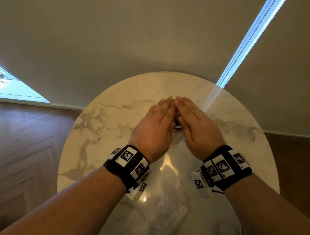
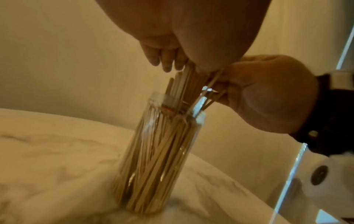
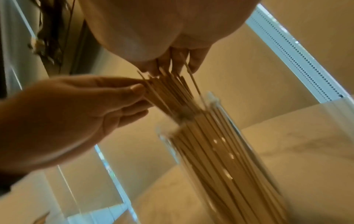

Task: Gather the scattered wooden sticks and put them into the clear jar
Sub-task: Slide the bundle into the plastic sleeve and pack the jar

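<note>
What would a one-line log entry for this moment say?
left hand: open, against sticks | right hand: open, against sticks | sticks: mostly inside jar | jar: upright on table

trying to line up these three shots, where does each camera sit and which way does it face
Head: looks down at the marble table; both forearms, left hand, right hand.
Left wrist: under the left palm, facing the clear jar of wooden sticks; right hand opposite.
Right wrist: under the right palm, facing the jar; left hand opposite.
Both wrist views share jar and sticks.

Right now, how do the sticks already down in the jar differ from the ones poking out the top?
The sticks in the jar sit inside the clear jar, untouched. The sticks poking out fan above the rim, pressed between the left hand and right hand. All are thin, pale wood.
</note>
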The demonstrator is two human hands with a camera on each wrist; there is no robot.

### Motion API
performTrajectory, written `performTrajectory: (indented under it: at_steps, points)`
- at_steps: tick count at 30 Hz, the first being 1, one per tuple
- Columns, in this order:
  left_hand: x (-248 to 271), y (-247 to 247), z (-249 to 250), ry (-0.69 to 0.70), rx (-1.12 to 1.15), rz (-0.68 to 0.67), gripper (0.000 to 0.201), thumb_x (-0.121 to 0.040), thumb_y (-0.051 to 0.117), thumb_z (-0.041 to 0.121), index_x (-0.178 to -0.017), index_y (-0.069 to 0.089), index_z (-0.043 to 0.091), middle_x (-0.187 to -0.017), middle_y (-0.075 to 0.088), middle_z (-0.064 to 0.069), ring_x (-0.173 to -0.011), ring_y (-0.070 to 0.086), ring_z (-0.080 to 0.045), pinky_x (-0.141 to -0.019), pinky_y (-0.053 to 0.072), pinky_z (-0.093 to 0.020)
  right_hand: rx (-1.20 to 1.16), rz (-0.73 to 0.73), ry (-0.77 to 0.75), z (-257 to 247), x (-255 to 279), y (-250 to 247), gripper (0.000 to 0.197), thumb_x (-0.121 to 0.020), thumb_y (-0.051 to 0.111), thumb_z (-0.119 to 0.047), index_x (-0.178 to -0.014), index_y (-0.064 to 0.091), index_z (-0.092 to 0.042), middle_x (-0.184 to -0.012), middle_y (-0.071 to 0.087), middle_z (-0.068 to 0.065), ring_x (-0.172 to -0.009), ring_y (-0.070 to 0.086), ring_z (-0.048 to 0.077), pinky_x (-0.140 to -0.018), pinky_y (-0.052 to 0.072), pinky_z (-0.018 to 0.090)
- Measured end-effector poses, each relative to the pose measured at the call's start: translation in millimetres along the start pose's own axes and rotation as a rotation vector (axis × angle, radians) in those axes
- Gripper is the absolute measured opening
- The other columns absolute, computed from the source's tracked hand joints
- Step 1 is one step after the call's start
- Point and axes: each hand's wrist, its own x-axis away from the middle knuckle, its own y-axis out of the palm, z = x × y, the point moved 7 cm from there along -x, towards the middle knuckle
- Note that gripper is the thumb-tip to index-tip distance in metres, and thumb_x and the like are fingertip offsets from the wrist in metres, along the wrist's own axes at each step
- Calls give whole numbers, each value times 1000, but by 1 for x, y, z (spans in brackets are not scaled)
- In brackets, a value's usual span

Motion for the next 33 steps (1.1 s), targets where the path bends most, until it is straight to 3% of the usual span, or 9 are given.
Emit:
performTrajectory:
  at_steps: [4,8,12,15,19,22,26,31,33]
  points:
    - [-4,20,2,-56,-123,-197,70,-103,34,18,-164,0,10,-173,-6,-9,-160,0,-22,-130,8,-42,14,-70,46,8,0,14,55,-101,34,-20,-155,42,-12,-163,38,2,-149,36,15,-119,38,36]
    - [0,4,-1,-87,-54,-124,68,-104,38,18,-164,7,9,-173,2,-8,-160,3,-21,-130,7,-41,21,49,114,19,8,-1,49,-106,42,-21,-155,43,-15,-161,40,-2,-148,33,7,-121,31,28]
    - [-1,17,4,-80,-182,-310,74,-100,36,17,-164,-3,10,-174,1,-6,-160,1,-20,-130,1,-42,117,-132,126,20,16,23,59,-100,30,-24,-157,39,-16,-160,42,2,-148,37,15,-122,33,49]
    - [-10,7,6,-75,-265,-328,71,-98,34,23,-164,8,10,-172,16,-5,-160,5,-24,-129,3,-48,239,-172,147,17,4,16,57,-97,32,-28,-151,48,-16,-152,54,4,-144,45,23,-121,31,54]
    - [-9,-10,3,-94,-173,-244,68,-98,32,28,-163,19,14,-171,19,-3,-159,12,-21,-129,6,-45,110,58,52,2,2,-13,45,-102,50,-21,-146,54,-10,-148,56,8,-139,49,23,-116,40,40]
    - [-7,-15,3,-86,-34,-158,73,-94,27,27,-164,14,13,-173,7,-4,-159,8,-19,-130,8,-42,188,-2,-47,-4,16,4,46,-104,45,-25,-147,54,-11,-153,52,8,-143,46,22,-118,40,45]
    - [-19,4,1,-8,-222,-347,71,-99,31,21,-165,5,18,-174,-1,2,-160,-1,-18,-129,3,-48,230,-134,-16,12,16,24,49,-101,41,-27,-145,57,-12,-152,53,8,-144,46,25,-116,39,53]
    - [-21,14,-7,-6,-278,-453,65,-104,31,23,-165,9,22,-173,7,7,-160,-1,-17,-128,-3,-53,88,101,-31,5,21,-5,38,-99,56,-20,-133,68,-10,-139,64,5,-128,60,20,-108,48,35]
    - [-18,12,-9,-15,-247,-425,62,-107,30,28,-165,8,19,-173,8,4,-160,-1,-18,-128,-1,-53,162,63,-20,3,26,-1,40,-100,52,-24,-133,68,-10,-140,64,6,-133,57,20,-115,41,42]
